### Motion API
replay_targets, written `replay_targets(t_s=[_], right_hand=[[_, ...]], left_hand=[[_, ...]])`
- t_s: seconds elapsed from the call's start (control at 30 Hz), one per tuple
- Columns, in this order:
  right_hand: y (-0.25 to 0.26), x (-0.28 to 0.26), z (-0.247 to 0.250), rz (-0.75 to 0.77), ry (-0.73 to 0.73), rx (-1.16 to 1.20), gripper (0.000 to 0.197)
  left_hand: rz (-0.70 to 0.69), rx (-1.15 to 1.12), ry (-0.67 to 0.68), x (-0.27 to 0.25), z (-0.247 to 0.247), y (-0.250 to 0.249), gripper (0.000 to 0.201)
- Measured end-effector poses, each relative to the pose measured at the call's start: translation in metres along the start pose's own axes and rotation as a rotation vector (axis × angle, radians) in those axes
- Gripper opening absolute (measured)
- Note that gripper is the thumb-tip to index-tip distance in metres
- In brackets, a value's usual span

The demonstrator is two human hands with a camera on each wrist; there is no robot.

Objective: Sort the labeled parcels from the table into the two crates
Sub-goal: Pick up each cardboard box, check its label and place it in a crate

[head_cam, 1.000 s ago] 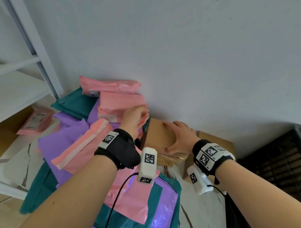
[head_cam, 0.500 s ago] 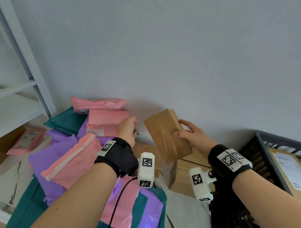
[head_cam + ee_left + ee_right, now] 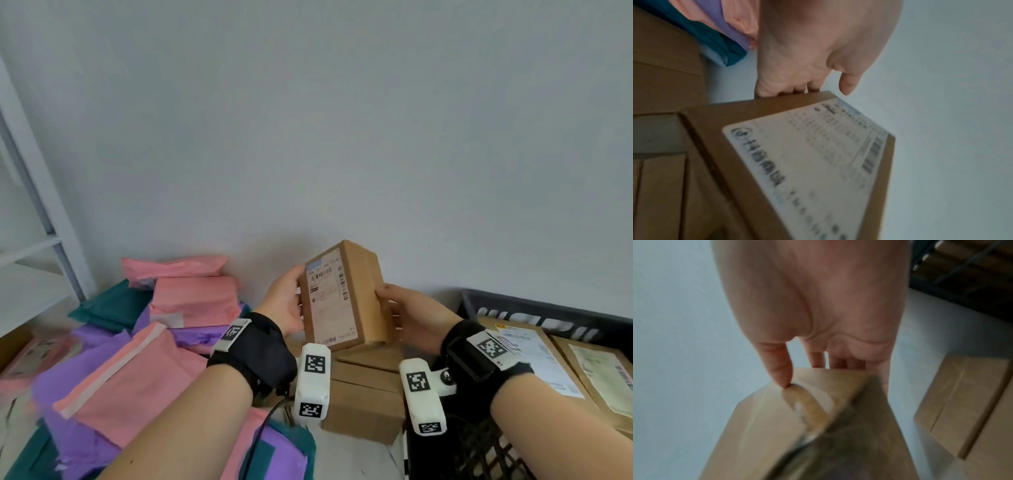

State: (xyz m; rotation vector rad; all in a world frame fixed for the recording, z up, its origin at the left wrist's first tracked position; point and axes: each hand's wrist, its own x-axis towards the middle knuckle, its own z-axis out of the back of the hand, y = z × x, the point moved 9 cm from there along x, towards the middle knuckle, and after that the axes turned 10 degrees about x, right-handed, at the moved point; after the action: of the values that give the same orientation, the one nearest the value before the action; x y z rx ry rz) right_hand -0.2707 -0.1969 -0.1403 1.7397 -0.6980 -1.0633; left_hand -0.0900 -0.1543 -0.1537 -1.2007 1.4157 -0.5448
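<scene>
I hold a brown cardboard box (image 3: 342, 298) upright in the air, its white shipping label facing me. My left hand (image 3: 287, 305) grips its left edge; in the left wrist view the fingers (image 3: 789, 91) go behind the box (image 3: 807, 162). My right hand (image 3: 400, 313) grips the right side, with the thumb (image 3: 777, 366) pressed on the box (image 3: 789, 426) at a strip of tape. A black crate (image 3: 534, 320) stands to the right with labeled boxes (image 3: 534, 356) inside. Pink, purple and teal mailer bags (image 3: 137, 370) lie piled on the left.
More cardboard boxes (image 3: 363, 394) are stacked on the table right below the held box. A white shelf frame (image 3: 41, 212) stands at the far left. The grey wall (image 3: 342, 137) rises close behind the table. Another flat box (image 3: 962, 402) lies on the table near the crate (image 3: 962, 272).
My right hand lifted the box off the stack and turned its label toward me. My left hand left the pink mailers and took the box's left edge. The crate came into view.
</scene>
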Motion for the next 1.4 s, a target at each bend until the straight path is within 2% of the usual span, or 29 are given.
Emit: replay_targets(t_s=[0.2, 0.33, 0.4, 0.87, 1.4], right_hand=[[0.012, -0.011, 0.019, 0.092, -0.103, -0.087, 0.033], [0.021, -0.022, 0.018, 0.132, -0.116, -0.246, 0.057], [0.024, -0.027, 0.014, 0.153, -0.094, -0.317, 0.056], [0.009, -0.038, 0.02, 0.119, -0.03, -0.152, 0.038], [0.002, -0.048, 0.011, 0.107, -0.005, -0.123, 0.039]], left_hand=[[-0.06, 0.062, -0.013, -0.011, -0.023, -0.008, 0.016], [-0.07, 0.05, -0.025, -0.016, -0.032, -0.007, 0.014], [-0.074, 0.061, -0.024, -0.019, -0.037, -0.007, 0.013], [-0.115, 0.103, -0.049, -0.04, -0.041, -0.004, 0.012], [-0.147, 0.108, -0.017, -0.035, -0.033, 0.001, 0.015]])
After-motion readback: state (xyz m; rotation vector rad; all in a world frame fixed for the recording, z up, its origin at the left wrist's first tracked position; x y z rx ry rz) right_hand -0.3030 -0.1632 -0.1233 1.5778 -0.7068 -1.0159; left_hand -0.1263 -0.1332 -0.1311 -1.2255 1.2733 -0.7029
